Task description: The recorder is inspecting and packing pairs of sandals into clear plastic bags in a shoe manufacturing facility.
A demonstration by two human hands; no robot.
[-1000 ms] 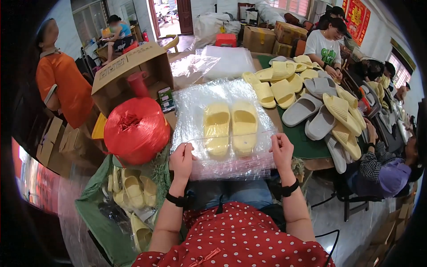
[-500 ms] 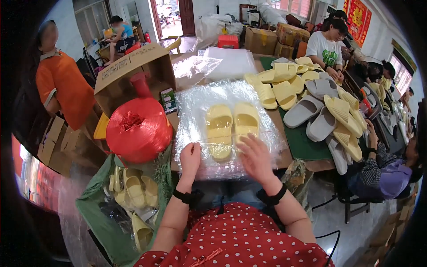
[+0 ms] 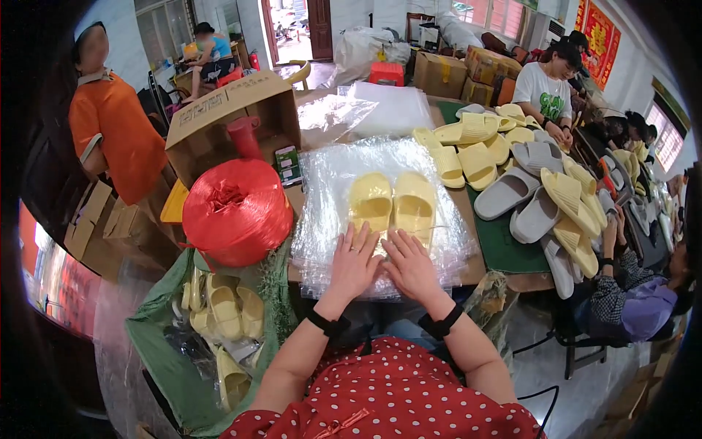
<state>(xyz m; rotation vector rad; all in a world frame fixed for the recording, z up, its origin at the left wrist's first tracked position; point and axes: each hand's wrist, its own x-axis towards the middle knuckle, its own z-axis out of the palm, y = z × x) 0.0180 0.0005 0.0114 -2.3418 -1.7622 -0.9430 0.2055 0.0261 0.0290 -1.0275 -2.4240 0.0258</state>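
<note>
While the left hand (image 3: 355, 267) lies palm down with its fingers stretched out and slightly parted, resting on clear plastic (image 3: 325, 179) over the heel end of a yellow slipper (image 3: 369, 194), the right hand (image 3: 413, 271) lies likewise, flat and spread, over the heel end of its mate (image 3: 414, 197); neither has hold of anything, and the thumbs come close together. These 2 slippers sit side by side under the clear film, toes away from the person, near the middle of the front edge of the surface (image 3: 475, 252). At far left, opened cartons (image 3: 88, 219) stand low beside a person in orange (image 3: 117, 139). Next, a green sack (image 3: 157, 322) gapes beside the surface, holding several yellow slippers (image 3: 223, 307) and some crumpled plastic. Farther along, a cardboard box (image 3: 230, 106) rests with its open side toward the person; a red cup (image 3: 245, 135) stands at that opening, behind a big red roll of twine (image 3: 238, 212). A small green-and-white item (image 3: 288, 164) lies just beside the box. Behind, right of the doorway, brown cartons (image 3: 441, 73) are stacked, their contents hidden.
</note>
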